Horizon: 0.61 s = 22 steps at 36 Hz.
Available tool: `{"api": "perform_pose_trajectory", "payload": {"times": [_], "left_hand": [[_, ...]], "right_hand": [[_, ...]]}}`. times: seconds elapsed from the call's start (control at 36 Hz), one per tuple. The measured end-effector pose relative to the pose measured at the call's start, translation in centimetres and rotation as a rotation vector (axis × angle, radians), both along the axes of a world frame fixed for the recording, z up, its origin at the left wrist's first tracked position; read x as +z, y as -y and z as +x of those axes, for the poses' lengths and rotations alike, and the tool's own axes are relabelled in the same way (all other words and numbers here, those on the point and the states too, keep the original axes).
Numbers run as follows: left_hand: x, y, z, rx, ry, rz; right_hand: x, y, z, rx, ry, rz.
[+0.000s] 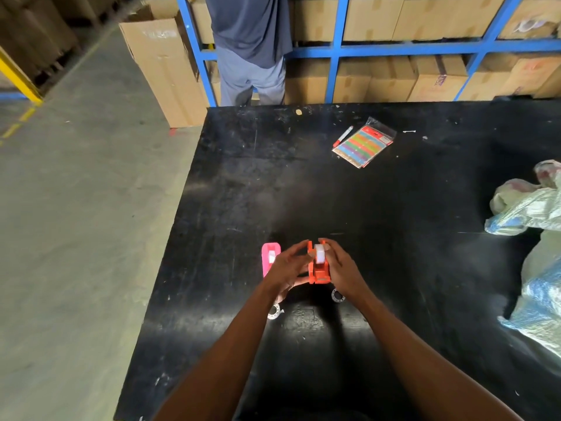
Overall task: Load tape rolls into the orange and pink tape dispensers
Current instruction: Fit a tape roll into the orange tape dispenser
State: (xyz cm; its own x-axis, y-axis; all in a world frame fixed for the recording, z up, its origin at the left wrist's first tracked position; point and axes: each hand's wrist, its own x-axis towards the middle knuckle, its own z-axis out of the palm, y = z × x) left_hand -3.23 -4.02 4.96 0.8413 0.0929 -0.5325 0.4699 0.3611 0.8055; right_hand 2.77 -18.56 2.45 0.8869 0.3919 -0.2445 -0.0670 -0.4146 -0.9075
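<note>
Seating a white tape roll (pixel 319 253) in the orange plastic dispenser (pixel 318 270), both hands (pixel 287 268) gripping it; pressing down comes next

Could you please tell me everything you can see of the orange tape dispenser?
The orange tape dispenser looks like moulded plastic. It stands upright near the front of the black table, a white tape roll sitting in its top. The left hand and right hand hold its sides. The pink dispenser stands just left.

White tape roll (pixel 319 254) sits in upright orange dispenser (pixel 318 270); pink dispenser (pixel 268 258) beside.
</note>
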Motion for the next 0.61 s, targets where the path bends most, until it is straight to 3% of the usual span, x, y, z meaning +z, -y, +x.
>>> {"api": "perform_pose_trajectory", "payload": {"times": [0.61], "left_hand": [[0.4,-0.9,0.3,-0.029,-0.011,0.010]], "right_hand": [[-0.7,-1.7,0.2,-0.001,-0.019,-0.033]]}}
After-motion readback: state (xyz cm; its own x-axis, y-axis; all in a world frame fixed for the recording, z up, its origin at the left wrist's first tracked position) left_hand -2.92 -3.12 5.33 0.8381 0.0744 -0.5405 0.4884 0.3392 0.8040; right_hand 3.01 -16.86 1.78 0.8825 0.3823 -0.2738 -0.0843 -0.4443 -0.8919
